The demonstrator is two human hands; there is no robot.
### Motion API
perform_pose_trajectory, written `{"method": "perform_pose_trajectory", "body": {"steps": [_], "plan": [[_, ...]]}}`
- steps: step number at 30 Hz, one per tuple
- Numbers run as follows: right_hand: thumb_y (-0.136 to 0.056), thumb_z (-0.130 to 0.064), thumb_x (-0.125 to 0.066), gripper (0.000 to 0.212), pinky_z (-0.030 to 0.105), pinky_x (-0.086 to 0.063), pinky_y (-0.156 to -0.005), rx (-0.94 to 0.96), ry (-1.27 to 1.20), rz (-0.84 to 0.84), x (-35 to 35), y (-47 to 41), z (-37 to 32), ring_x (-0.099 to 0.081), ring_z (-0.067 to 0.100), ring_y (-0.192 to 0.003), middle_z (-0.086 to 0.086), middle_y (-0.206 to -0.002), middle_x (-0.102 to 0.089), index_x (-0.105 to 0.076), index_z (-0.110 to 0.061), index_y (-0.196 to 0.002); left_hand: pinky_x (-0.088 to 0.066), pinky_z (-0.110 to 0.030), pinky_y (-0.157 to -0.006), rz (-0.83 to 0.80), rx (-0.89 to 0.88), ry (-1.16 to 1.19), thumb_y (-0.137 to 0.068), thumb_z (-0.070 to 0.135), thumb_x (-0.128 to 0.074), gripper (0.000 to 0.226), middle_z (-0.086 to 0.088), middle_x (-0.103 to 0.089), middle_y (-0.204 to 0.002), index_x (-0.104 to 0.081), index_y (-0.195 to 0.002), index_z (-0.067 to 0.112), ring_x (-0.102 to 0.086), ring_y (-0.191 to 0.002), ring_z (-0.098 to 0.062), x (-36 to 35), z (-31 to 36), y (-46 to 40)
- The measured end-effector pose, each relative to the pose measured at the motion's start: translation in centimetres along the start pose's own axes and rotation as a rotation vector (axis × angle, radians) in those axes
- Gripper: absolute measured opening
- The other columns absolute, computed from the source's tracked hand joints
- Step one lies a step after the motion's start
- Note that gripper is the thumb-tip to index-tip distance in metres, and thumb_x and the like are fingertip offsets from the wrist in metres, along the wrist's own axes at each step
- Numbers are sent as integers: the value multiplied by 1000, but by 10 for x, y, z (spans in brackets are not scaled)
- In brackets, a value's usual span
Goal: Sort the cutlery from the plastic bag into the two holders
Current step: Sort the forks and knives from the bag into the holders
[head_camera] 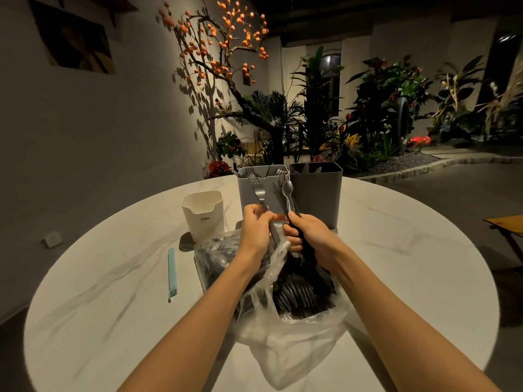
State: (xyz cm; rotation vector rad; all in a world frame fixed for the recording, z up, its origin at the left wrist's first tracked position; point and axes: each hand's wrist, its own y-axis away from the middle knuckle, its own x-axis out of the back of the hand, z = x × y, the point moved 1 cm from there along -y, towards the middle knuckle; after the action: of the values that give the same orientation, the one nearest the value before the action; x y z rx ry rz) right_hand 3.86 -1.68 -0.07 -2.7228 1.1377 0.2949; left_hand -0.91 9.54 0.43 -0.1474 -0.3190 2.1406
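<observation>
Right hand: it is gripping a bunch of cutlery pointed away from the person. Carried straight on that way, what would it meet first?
Probably the light grey holder: the right hand aims its bunch of cutlery up and slightly left, near where that holder meets the dark grey holder. Depth is unclear.

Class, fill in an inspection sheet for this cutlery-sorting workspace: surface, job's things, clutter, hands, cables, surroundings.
Surface: round white marbled table, lit from above.
Job's things: clear plastic bag full of dark cutlery at the near middle; light grey holder with forks in it, dark grey holder beside it, both at the far edge.
Clutter: white cup marked CRBW left of the holders; pale blue bag clip lying flat on the left.
Hands: left hand grips a metal fork; right hand grips a bundle with a spoon on top.
Cables: nothing seen.
Surroundings: orange-fruited tree, potted plants, wall picture.
</observation>
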Motion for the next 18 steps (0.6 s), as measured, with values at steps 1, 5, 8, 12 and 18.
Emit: {"method": "perform_pose_trajectory", "body": {"steps": [1, 5, 8, 12, 18], "plan": [[-106, -24, -30, 39, 18, -27, -45, 6, 25, -8, -1, 1, 0, -28, 9, -47, 0, -58, -33, -53, -8, -79, -42, -32, -86, -9, 1, -21, -98, 11, -45, 14, -6, -51, -105, -45, -112, 6, -51, -100, -18, -1, -1, 0], [-106, -27, -28, 47, 19, -28, -48, 31, 171, -28, -4, 3, 1, -29, 10, -47, 3, -58, -30, -36, -12, -62, -41, -28, -91, -18, -20, -73, -100, 13, -45, 22, -8, -52, -117, -44, -120, 4, -51, -108, -18, -3, -4, 2], [-106, -27, -28, 48, 18, -28, -45, 57, 229, 1, -5, 3, 2, -30, 9, -45, 3, -56, -34, -40, -9, -63, -45, -29, -91, -5, -24, -54, -100, 13, -46, 19, -7, -55, -114, -46, -118, 7, -54, -105, -18, -4, -5, 3], [-106, -23, -30, 36, 16, -29, -42, 73, 83, 34, -8, 1, 4, -33, 6, -44, -1, -60, -41, -51, -8, -81, -46, -26, -79, 66, -21, 17, -96, 9, -50, 14, -7, -56, -101, -48, -110, 4, -56, -93, -18, -5, -3, 4], [-106, -22, -28, 36, 17, -26, -40, -37, -119, -32, -6, 1, -2, -29, 8, -42, 0, -56, -36, -56, -4, -93, -50, -49, -96, 42, 49, 109, -97, 13, -52, 15, -16, -65, -108, -53, -110, 6, -63, -103, -32, 1, -3, 3]]}}
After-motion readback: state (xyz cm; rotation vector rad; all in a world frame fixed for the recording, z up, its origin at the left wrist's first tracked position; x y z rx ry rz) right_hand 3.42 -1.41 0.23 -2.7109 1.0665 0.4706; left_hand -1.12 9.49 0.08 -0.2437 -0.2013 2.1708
